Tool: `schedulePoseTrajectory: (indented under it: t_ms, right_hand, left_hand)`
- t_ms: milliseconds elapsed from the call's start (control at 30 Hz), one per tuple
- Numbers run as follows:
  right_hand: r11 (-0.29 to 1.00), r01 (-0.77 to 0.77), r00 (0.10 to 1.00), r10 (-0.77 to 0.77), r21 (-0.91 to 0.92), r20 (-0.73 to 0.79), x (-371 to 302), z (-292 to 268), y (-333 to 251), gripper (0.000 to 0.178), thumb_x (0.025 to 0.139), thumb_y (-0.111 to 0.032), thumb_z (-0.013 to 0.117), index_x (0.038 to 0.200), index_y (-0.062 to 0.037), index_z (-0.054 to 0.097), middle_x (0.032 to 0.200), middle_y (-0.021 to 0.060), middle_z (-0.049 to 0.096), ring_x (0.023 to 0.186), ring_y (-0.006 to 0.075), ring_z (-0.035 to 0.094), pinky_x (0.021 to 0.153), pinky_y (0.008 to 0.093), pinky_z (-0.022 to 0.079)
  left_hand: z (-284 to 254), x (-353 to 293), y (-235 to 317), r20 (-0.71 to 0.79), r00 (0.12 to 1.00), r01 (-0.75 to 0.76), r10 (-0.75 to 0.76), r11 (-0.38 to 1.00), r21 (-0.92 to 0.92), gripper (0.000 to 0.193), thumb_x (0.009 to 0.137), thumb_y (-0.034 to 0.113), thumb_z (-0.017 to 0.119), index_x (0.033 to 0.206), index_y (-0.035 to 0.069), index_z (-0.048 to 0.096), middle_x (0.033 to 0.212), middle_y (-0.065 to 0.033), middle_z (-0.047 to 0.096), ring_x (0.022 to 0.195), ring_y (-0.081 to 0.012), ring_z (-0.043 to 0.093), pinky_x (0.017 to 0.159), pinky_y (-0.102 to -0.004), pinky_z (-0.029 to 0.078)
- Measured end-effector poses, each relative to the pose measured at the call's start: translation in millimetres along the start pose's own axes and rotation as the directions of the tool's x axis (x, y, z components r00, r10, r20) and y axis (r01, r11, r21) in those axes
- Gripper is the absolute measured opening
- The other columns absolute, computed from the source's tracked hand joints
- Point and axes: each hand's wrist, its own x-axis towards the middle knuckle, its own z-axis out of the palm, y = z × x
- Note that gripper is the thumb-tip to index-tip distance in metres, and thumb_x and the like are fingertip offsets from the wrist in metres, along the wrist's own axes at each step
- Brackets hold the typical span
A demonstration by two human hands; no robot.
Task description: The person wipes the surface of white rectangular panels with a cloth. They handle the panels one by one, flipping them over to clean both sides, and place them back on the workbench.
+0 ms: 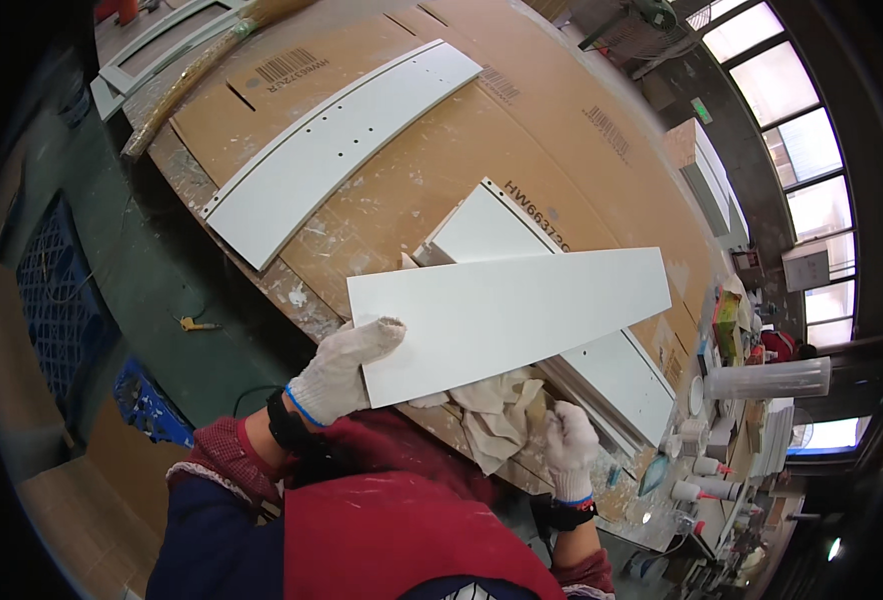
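Note:
A plain white panel (512, 315) slants across the front of the work table. My left hand (342, 372), in a white knit glove, grips its left end with the thumb on top. Beneath it lies a stack of white panels (617, 375), partly covered, with small dark holes along the edges. My right hand (572, 452), also gloved, has its fingers curled beside a crumpled cream cloth (497, 425) at the near edge; what they hold, if anything, I cannot make out. Farther left lies another white panel (347, 150) with drilled holes.
Flattened cardboard (382, 225) covers the table. A plastic-wrapped length (187, 85) lies at the far left edge. Blue plastic pallets (62, 290) stand on the floor at left. White bottles with red tips (697, 490) and a clear cylinder (767, 378) crowd the right side.

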Motion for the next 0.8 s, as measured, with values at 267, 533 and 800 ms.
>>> schedulePoseTrajectory:
  t_ms: [267, 533, 800]
  right_hand:
    - [0.958, 0.148, 0.979, -0.177, -0.247, -0.099, 13, 23, -21, 0.035, 0.08, -0.026, 0.068, 0.108, -0.0048, 0.061, 0.102, 0.0144, 0.06, 0.092, 0.0353, 0.058, 0.077, 0.0421, 0.05]
    - [0.944, 0.26, 0.932, -0.19, -0.205, 0.308, 41, 88, -87, 0.045, 0.083, -0.036, 0.061, 0.117, -0.0064, 0.062, 0.115, 0.0194, 0.059, 0.108, 0.0361, 0.055, 0.083, 0.0442, 0.048]
    - [0.871, -0.402, 0.915, 0.374, 0.282, 0.149, 20, -11, -49, 0.039, 0.079, -0.014, 0.067, 0.115, -0.0014, 0.06, 0.098, 0.0194, 0.065, 0.089, 0.0206, 0.066, 0.074, 0.0333, 0.053]
  left_hand:
    - [-45, -7, -28, -0.175, 0.973, -0.064, 0.151, 0.904, 0.423, 0.034, 0.089, 0.01, 0.058, 0.12, -0.003, 0.052, 0.112, -0.0147, 0.062, 0.099, -0.0266, 0.065, 0.085, -0.04, 0.056]
    - [-20, -15, -34, -0.292, 0.942, -0.006, 0.164, 0.879, 0.476, 0.028, 0.087, 0.009, 0.061, 0.113, 0.001, 0.056, 0.107, -0.0102, 0.062, 0.096, -0.0228, 0.065, 0.083, -0.0377, 0.056]
    - [-24, -20, -34, -0.289, 0.949, 0.026, 0.129, 0.879, 0.475, 0.044, 0.081, 0.004, 0.055, 0.124, -0.004, 0.049, 0.111, -0.0162, 0.061, 0.101, -0.0283, 0.064, 0.083, -0.0401, 0.055]
